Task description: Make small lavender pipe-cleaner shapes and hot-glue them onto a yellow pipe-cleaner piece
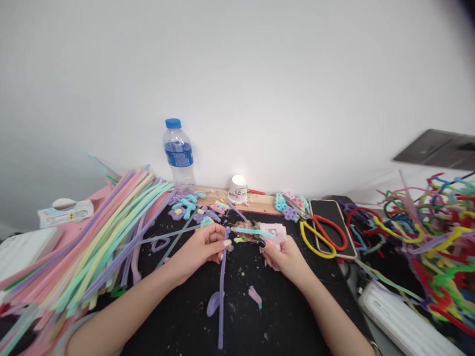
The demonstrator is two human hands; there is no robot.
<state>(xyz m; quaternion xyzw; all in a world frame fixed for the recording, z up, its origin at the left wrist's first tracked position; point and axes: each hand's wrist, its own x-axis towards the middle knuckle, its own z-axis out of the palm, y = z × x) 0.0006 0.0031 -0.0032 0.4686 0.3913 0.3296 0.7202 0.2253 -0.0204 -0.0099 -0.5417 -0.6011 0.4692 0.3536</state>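
My left hand pinches a long purple pipe cleaner near its curled upper end; the rest hangs down toward me over the black table surface. Closed around a small pale pink tool that looks like a hot glue gun, my right hand is just to the right. The tool's front points left, toward the purple pipe cleaner. A turquoise strip crosses in front of it, above a messy brownish patch. Below my hands lie a purple oval loop and a pink-and-turquoise fuzzy scrap.
Pastel pipe cleaners are heaped at left, tangled bright ones at right. Scissors rest on a phone. Behind stand a water bottle and paper cup, near finished fuzzy flowers. A white power strip lies front right.
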